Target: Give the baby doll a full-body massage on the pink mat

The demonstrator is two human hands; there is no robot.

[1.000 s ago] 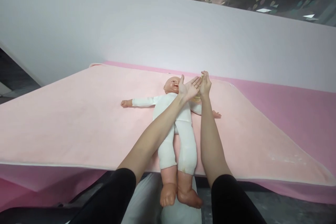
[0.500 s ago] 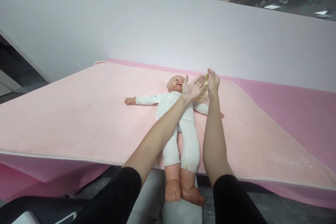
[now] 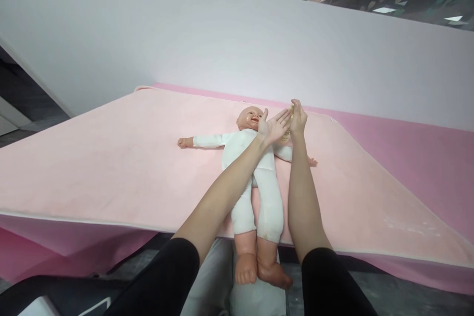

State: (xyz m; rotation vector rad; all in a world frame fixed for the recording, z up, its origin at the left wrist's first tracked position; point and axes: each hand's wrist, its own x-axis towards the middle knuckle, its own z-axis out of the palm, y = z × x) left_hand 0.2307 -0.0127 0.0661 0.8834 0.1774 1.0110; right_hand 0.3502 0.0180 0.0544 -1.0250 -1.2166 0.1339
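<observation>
On the mat, a baby doll (image 3: 240,148) in a white bodysuit lies on its back, its bare feet hanging past the front edge. Above its chest and shoulder, my left hand (image 3: 273,126) is open, palm up, with the fingers stretched toward my right hand. My right hand (image 3: 298,119) is closed at the upper part of a clear yellowish bottle (image 3: 285,136) with small print. Both hands partly hide this bottle, so its exact shape and my grip on it show only in part.
A pale pink mat (image 3: 111,158) covers the padded table, over a darker pink cover (image 3: 414,158). Behind it rises a white partition (image 3: 237,44) with glass above. A black chair-like shape (image 3: 70,289) stands at the lower left.
My right hand has shifted slightly left and down, closer to my left fingertips, covering more of the bottle. My left hand stays nearly in place.
</observation>
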